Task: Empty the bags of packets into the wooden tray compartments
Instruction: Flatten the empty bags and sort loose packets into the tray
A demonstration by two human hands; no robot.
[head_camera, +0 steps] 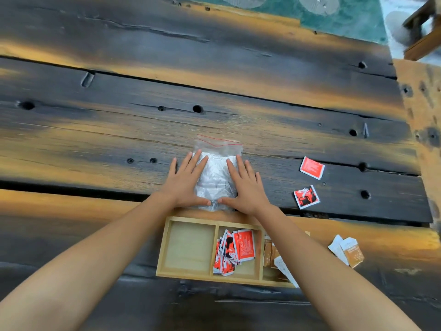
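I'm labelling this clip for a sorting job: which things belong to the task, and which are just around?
Job: clear zip bag of white packets under left hand and right hand; three-compartment wooden tray; red packets; orange packets; strays.

Around: dark plank table; green rug.

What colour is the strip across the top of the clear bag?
Red, a thin line on the bag's zip strip, seen in the head view.
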